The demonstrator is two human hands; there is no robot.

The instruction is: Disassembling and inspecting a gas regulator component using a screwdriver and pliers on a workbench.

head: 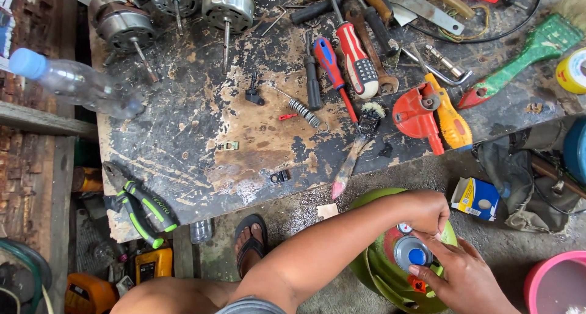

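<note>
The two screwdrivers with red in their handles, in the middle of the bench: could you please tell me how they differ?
The red-and-white screwdriver has a fatter handle than the blue-and-red screwdriver. The red-and-white one points its shaft away from the person, toward the far edge of the workbench; the blue-and-red one points its tip toward the near edge. Both lie flat, side by side, untouched by either hand.

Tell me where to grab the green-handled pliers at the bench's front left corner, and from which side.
Take the green-handled pliers by the two padded grips, coming from the front edge of the workbench. The handles jut out past that edge toward the person, so a hand could likely close around both, while the dark jaws lie flat on the board.
</note>
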